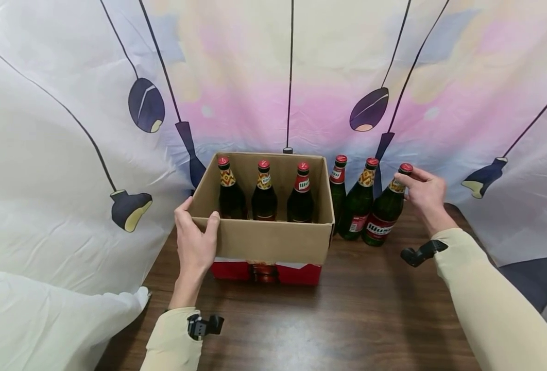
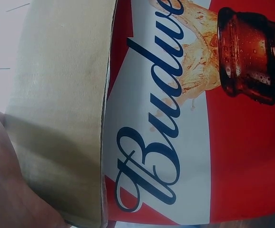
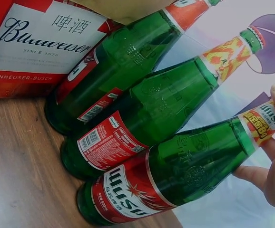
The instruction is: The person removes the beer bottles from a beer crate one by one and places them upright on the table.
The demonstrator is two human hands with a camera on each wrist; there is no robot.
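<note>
The step in hand appears to be taking hold of the rightmost bottle (image 1: 383, 219), smooth green glass, on the wood-grained table (image 1: 394, 314) near the open cardboard carton (image 1: 273, 239). The right hand (image 1: 427, 197) has a narrow grip round its tapered, paper-labelled neck; the left hand (image 1: 195, 246) holds the carton's corner. Lifting would call for firm pressure.

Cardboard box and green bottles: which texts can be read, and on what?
"Budweiser": red-and-white cardboard box
"啤酒": same box
"SINCE 1876": same box
"ANHEUSER-BUSCH": same box
"Budwe", cut off: box front
"WUSU": body and neck labels of green glass bottle in right hand
Other print: mostly too small or blurred.
</note>
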